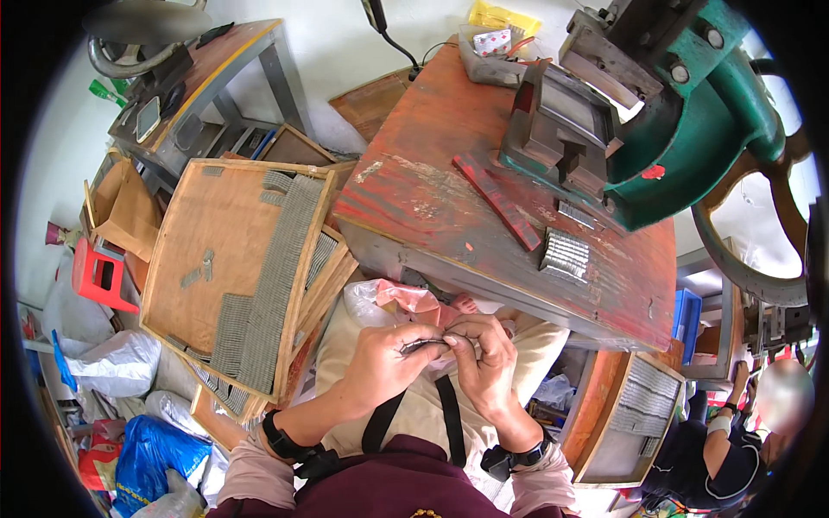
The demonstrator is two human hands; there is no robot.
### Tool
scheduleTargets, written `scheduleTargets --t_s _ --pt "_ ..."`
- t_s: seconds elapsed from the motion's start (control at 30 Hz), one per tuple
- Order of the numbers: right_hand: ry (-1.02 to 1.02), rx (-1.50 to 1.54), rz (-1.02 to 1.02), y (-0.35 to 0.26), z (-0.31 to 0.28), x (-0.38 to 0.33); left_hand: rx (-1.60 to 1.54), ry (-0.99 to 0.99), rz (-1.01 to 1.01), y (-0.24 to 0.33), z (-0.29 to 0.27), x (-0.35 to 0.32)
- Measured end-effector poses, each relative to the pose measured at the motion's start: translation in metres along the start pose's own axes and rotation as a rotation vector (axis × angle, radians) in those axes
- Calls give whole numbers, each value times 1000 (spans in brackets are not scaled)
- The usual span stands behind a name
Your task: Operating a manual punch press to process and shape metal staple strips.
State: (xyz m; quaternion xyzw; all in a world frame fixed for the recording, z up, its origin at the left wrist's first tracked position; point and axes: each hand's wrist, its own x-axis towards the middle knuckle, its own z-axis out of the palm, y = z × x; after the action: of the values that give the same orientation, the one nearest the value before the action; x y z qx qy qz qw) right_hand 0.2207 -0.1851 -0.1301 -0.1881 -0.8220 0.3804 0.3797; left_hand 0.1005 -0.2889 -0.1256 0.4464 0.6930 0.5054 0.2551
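Observation:
Above my lap, my left hand (389, 358) and my right hand (484, 358) meet with pinched fingers. Between them are some thin dark metal pieces (423, 345), partly hidden by the fingers, so I cannot tell how many. The bench (406, 216) in front of me has worn red paint. On its near right part lies a row of shiny metal pieces (566, 255), with a smaller group (576, 214) just behind. A red-painted bar (496, 203) lies slantwise to their left. To my left, a shallow wooden tray (186, 233) carries rows of small grey metal pieces (275, 285).
A green hand press (717, 129) with a metal block (566, 112) stands at the bench's right. More trays lie beneath the left one. Another wooden tray (635, 414) sits at right, near a co-worker (717, 449). Plastic bags (160, 457) and a red stool (99, 276) are at left.

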Motion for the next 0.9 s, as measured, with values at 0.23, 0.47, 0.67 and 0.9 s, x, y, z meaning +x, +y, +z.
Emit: scheduleTargets --t_s 0.23,0.47,0.67,0.9 --pt "-234 -58 144 7 -33 4 -179 -44 -63 -11 23 13" --pt "-155 -142 22 10 -70 5 -412 -110 8 0 48 48" --pt "-63 -408 21 21 -118 6 -637 -290 -12 31 91 75" --pt "108 -330 254 48 -136 30 275 -15 665 36 103 111"
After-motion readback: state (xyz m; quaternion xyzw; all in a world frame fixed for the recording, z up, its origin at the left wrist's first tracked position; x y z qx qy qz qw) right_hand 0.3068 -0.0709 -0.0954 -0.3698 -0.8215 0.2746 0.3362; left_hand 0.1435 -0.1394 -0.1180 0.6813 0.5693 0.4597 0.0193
